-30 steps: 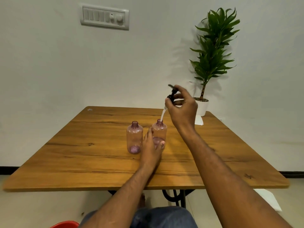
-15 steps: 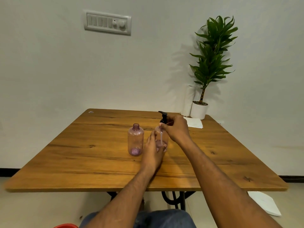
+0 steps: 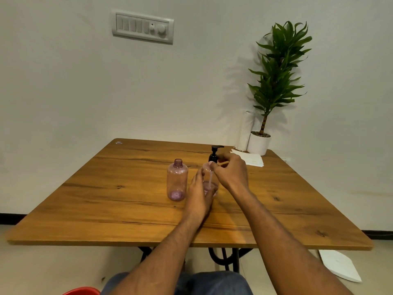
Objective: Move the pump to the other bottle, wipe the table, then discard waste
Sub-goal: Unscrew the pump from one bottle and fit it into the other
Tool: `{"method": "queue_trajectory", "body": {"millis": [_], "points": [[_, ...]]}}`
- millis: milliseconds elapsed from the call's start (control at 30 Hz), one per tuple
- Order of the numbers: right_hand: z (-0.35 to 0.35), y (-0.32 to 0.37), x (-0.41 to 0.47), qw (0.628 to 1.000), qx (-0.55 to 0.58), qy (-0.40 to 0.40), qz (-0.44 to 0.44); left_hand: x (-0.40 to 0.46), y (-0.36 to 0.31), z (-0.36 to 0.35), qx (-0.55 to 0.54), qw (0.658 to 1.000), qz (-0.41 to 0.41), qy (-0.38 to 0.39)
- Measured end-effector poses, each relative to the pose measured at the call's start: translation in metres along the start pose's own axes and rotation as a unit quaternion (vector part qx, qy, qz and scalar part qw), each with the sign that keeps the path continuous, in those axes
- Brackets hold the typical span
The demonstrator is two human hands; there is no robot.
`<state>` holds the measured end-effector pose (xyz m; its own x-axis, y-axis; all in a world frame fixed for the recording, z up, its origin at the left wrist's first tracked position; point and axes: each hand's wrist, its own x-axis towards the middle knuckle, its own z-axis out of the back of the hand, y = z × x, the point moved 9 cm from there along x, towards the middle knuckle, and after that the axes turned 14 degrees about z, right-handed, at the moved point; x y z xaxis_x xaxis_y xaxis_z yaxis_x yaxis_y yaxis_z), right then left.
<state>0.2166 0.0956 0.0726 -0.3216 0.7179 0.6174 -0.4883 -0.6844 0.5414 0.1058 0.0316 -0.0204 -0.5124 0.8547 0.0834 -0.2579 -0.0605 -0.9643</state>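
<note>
Right hand (image 3: 230, 170) has lowered the pump (image 3: 214, 155) into the bottle (image 3: 209, 184) and pinches its collar; left hand (image 3: 200, 192) grips the bottle; screwing down comes next.

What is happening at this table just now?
A person is fitting a black pump onto a pink bottle. The left hand steadies that bottle on the wooden table, and the right hand holds the pump at the neck. A second pink bottle stands open beside it. Paper napkins lie unused near a potted plant.
</note>
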Motion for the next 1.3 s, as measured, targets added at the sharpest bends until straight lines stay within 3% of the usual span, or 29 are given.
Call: {"method": "queue_trajectory", "body": {"millis": [700,1300], "points": [[-0.005,0.007,-0.012,0.999,0.026,0.002,0.031,0.003,0.003,-0.002,-0.006,1.0,-0.013,-0.001],[-0.004,-0.001,-0.015,1.0,-0.002,-0.02,0.002,0.004,0.001,-0.002,0.004,1.0,-0.012,0.003]]}}
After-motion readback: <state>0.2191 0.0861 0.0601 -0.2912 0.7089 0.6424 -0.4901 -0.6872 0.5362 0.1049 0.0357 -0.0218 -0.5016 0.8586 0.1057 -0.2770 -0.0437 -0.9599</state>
